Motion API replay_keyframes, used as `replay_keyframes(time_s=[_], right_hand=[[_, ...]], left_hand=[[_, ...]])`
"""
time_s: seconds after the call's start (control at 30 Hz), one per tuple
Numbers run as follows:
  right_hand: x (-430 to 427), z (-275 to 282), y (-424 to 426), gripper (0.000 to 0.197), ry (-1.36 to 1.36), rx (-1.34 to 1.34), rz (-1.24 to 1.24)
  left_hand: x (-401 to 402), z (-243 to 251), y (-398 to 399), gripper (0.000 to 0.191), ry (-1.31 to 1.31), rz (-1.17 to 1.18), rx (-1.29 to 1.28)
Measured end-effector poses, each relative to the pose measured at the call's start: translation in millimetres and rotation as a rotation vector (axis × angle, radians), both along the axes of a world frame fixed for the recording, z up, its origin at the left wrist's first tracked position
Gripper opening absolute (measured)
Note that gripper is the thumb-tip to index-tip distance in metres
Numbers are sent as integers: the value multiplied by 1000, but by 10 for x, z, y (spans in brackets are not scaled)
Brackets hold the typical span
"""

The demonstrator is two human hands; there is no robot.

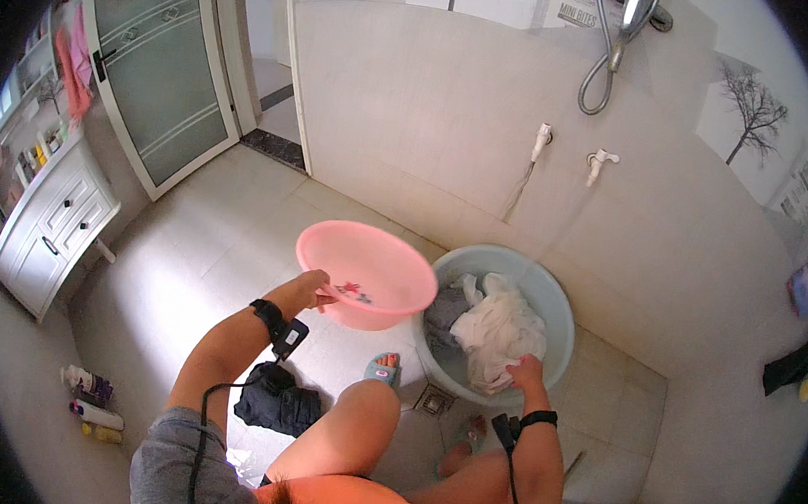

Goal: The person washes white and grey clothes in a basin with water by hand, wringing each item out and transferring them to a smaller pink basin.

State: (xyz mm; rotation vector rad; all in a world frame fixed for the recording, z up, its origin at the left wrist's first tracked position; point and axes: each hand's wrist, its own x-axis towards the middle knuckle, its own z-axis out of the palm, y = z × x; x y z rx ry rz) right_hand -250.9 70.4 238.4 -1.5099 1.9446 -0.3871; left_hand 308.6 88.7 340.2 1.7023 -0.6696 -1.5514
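My left hand (315,290) grips the near left rim of a pink plastic basin (347,255), which is tilted and has a printed flower pattern inside. A large grey-blue plastic tub (560,312) stands to its right, close to the wall. In the tub lie a bunched white cloth (501,322) and a dark grey cloth (443,314). My right hand (525,373) is at the tub's near right side, its fingers closed on the edge of the white cloth. The basin's right rim overlaps the tub's left edge in view.
A white tap (598,166) and a second valve (541,142) are on the wall behind the tub. A floor drain (434,400) is before it. Black cloth (277,401) lies on the floor at left, with bottles (97,414) farther off. A white cabinet (61,228) stands near the glazed door (164,67).
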Motion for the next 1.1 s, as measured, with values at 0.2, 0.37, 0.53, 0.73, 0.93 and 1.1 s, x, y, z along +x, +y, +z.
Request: replay_keyframes(time_s=[0.2, 0.37, 0.53, 0.73, 0.93, 1.1], right_hand=[[246, 117, 28, 44, 8, 187, 66], [-465, 9, -184, 41, 333, -76, 157], [-80, -20, -27, 38, 181, -95, 118], [7, 107, 15, 46, 62, -27, 55], [-95, 230, 77, 38, 152, -72, 52], [7, 357, 152, 36, 185, -165, 22]], left_hand=[[605, -83, 13, 57, -368, 371, 167], [394, 248, -117, 74, -1267, 88, -116], [453, 578, 96, 80, -1549, -122, -302], [436, 656, 211, 81, -1703, -117, -402], [345, 559, 345, 82, -1680, -13, -454], [364, 228, 473, 81, -1422, 291, -249]])
